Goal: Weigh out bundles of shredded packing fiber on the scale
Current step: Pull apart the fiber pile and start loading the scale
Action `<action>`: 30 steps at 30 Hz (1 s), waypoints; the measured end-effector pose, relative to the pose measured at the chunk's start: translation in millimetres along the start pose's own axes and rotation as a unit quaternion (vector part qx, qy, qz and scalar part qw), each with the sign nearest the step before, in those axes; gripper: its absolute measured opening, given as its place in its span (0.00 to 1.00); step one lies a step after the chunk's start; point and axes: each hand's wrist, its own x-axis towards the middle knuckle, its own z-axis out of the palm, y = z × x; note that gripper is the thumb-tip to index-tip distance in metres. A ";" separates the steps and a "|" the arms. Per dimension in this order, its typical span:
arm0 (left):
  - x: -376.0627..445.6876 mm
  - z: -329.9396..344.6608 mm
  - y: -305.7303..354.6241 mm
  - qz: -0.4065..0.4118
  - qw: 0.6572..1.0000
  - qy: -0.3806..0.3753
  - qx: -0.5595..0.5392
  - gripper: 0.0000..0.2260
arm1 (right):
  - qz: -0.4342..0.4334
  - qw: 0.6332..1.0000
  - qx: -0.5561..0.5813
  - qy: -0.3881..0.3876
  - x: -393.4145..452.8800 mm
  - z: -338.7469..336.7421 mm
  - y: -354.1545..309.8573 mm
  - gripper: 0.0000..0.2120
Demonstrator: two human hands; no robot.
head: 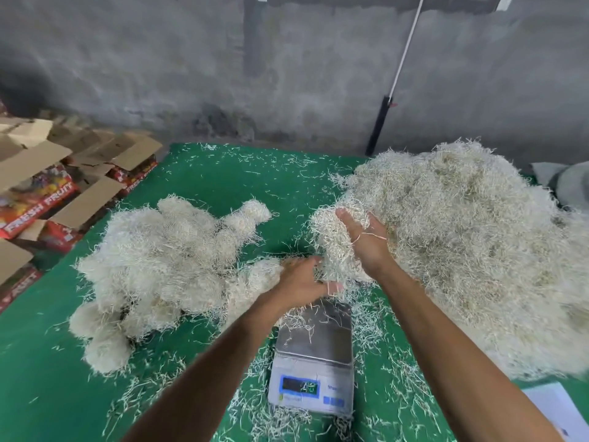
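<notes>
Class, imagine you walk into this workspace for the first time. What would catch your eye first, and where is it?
First, the huge loose heap of shredded fiber on the right of the green table, with both hands, the left hand and the right hand, holding a clump at its edge above the scale. To the left lies a pile of rounded bundles, and beyond it red fruit cartons.

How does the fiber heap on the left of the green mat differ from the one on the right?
The left heap is smaller and made of separate rounded bundles; the right heap is much larger and one loose, unshaped mass. The left heap lies untouched, while both hands, the right hand and left hand, are gathering a clump at the right heap's near edge, beyond the scale. Both are the same pale shredded fiber on the green mat.
</notes>
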 end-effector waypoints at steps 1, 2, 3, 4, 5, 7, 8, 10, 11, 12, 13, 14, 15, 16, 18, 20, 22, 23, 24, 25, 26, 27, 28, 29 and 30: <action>-1.2 5.5 4.5 -0.003 0.999 -0.011 -0.037 0.34 | 0.000 1.000 0.012 0.002 -2.2 3.8 -3.8 0.61; -2.0 10.0 5.5 -0.004 0.999 -0.007 -0.039 0.30 | -0.001 1.000 0.021 0.002 -4.0 7.1 -7.5 0.60; -3.6 13.2 3.6 0.008 1.000 0.004 -0.025 0.23 | -0.004 1.000 0.022 0.001 -5.1 9.5 -11.0 0.59; -6.5 16.5 0.1 0.026 0.999 0.015 -0.012 0.16 | -0.006 1.000 0.016 0.000 -6.4 10.5 -15.6 0.59; -9.7 20.1 -6.1 0.044 0.999 0.020 -0.001 0.11 | -0.007 1.000 0.010 0.001 -7.5 10.8 -21.9 0.59; -16.6 28.6 -24.2 0.050 0.997 0.021 0.061 0.08 | -0.018 1.000 0.014 0.003 -8.1 10.3 -39.4 0.59; -21.1 32.4 -35.0 0.039 0.994 0.020 0.098 0.07 | -0.028 0.999 0.023 0.004 -7.3 9.5 -49.4 0.60; -28.8 42.3 -59.5 -0.012 0.992 0.035 0.117 0.06 | -0.045 0.998 0.044 0.011 -4.9 7.1 -69.5 0.61; -32.5 46.1 -71.1 -0.044 0.992 0.047 0.106 0.06 | -0.054 0.997 0.046 0.015 -4.0 6.1 -78.6 0.62; -35.8 47.9 -81.0 -0.081 0.990 0.060 0.094 0.07 | -0.065 0.997 0.039 0.019 -4.1 5.0 -86.0 0.62; -39.7 47.1 -90.1 -0.118 0.987 0.073 0.086 0.09 | -0.078 0.996 0.024 0.021 -4.2 3.6 -90.5 0.62; -43.1 45.0 -99.0 -0.148 0.982 0.082 0.081 0.11 | -0.091 0.996 0.005 0.021 -5.0 2.1 -91.2 0.61; -46.9 42.2 -107.7 -0.171 0.979 0.086 0.075 0.12 | -0.101 0.995 -0.016 0.016 -5.7 1.1 -88.9 0.61; -50.8 38.7 -115.7 -0.193 0.975 0.087 0.070 0.12 | -0.111 0.993 -0.041 0.004 -6.5 0.1 -83.2 0.60; -57.3 29.6 -125.6 -0.223 0.969 0.071 0.080 0.12 | -0.122 0.986 -0.102 -0.043 -8.6 0.3 -61.9 0.59; -60.1 18.8 -127.1 -0.222 0.971 0.041 0.077 0.15 | -0.102 0.969 -0.203 -0.101 -14.7 3.8 -32.6 0.59; -58.6 7.2 -122.4 -0.204 0.976 0.032 0.074 0.16 | -0.069 0.930 -0.334 -0.136 -21.9 8.9 2.0 0.57; -57.8 2.0 -118.5 -0.194 0.977 0.035 0.078 0.16 | -0.053 0.912 -0.379 -0.146 -25.2 11.5 20.7 0.52; -57.5 -3.2 -113.2 -0.181 0.979 0.040 0.080 0.15 | -0.036 0.900 -0.404 -0.158 -30.8 14.3 36.7 0.46; -58.1 -7.9 -107.6 -0.169 0.981 0.045 0.084 0.15 | -0.017 0.894 -0.413 -0.172 -35.3 15.9 51.1 0.43; -59.6 -11.6 -101.5 -0.158 0.982 0.051 0.092 0.14 | 0.013 0.894 -0.406 -0.187 -40.1 16.7 61.6 0.45; -61.2 -14.2 -95.6 -0.145 0.982 0.060 0.104 0.14 | 0.050 0.897 -0.389 -0.202 -43.5 16.8 70.0 0.50; -62.7 -15.5 -90.7 -0.129 0.982 0.071 0.116 0.14 | 0.079 0.900 -0.373 -0.213 -46.9 16.0 74.8 0.52; -63.2 -16.3 -86.4 -0.110 0.983 0.083 0.124 0.13 | 0.086 0.904 -0.358 -0.215 -47.6 14.7 78.2 0.52; -64.1 -16.1 -82.4 -0.089 0.983 0.093 0.127 0.13 | 0.079 0.911 -0.350 -0.203 -47.9 12.3 78.5 0.50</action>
